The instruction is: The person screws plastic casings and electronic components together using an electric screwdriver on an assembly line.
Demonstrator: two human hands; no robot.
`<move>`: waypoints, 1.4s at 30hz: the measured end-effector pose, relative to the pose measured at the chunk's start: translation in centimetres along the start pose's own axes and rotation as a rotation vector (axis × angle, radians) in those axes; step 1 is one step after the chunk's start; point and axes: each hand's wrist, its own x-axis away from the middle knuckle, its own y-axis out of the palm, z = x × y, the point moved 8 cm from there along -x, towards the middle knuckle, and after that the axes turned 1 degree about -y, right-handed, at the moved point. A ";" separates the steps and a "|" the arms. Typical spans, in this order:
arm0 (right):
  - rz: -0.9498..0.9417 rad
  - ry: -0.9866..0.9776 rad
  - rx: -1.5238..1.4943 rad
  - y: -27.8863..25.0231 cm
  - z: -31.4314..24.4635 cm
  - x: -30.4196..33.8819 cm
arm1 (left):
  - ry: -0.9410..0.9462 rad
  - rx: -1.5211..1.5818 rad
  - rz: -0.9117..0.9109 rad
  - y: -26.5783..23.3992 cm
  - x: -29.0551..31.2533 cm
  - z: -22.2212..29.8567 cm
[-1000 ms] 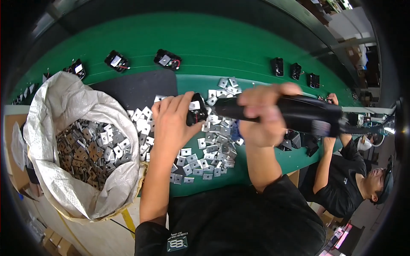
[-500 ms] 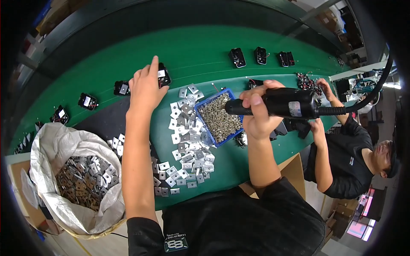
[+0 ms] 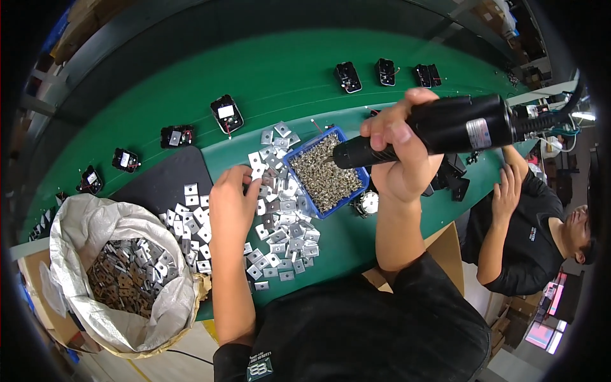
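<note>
My left hand (image 3: 233, 198) is over the scattered silver metal plates (image 3: 294, 230), fingers bent, thumb and fingertips pinching a small square plate (image 3: 257, 170) with a hole in it. In my right hand (image 3: 407, 143) is a black electric screwdriver (image 3: 455, 127), held sideways with its cable running off to the right. Its tip end points left, over a blue tray (image 3: 298, 194) heaped with small silver screws (image 3: 324, 175). Beyond my left hand, a black housing (image 3: 226, 113) with a white label lies on the green belt.
More black housings (image 3: 347, 77) sit along the green belt (image 3: 280, 83). A white woven sack (image 3: 121, 213) of metal plates stands at left, beside a dark mat (image 3: 167, 178). At right, a co-worker (image 3: 531, 229) reaches over the bench. A round silver part (image 3: 368, 203) is below the tray.
My left hand has drawn back from the housing on the belt to the metal plates. The screwdriver has shifted slightly right. Nearby housings have changed place, and the co-worker's hands have moved.
</note>
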 end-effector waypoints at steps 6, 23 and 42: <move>-0.014 0.082 -0.013 0.1 0.5 -0.5 | -0.058 -0.007 -0.004 0.3 -0.9 0.0; -0.305 0.171 0.220 2.6 1.0 1.1 | 0.126 0.278 -0.311 5.2 -7.2 13.3; -0.377 0.270 0.023 2.0 -0.4 1.0 | 0.619 -0.004 -0.523 12.1 -12.0 20.7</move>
